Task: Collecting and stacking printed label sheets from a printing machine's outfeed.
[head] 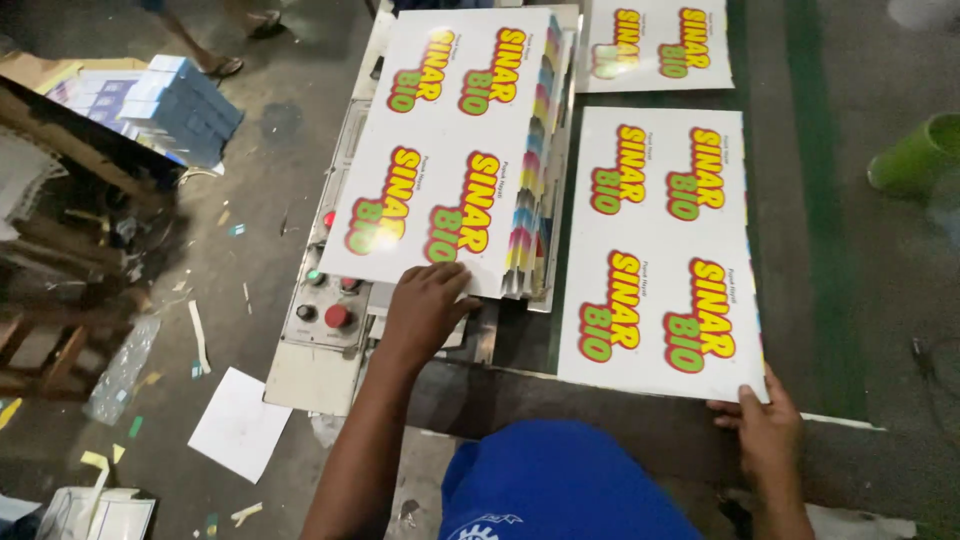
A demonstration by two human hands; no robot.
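On the dark green machine table (800, 200) we see one printed white sheet (665, 255) lying flat near us, another sheet (655, 45) farther away, and a fanned stack of sheets (455, 150) at the left.

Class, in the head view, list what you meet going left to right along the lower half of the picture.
White paper sheet on the floor → red button on the control panel → left hand → printed sheet → right hand.

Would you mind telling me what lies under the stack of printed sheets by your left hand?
The stack rests on a machine bed; its control panel with red buttons pokes out at the lower left. The left hand presses the stack's near edge. The bed beneath is hidden.
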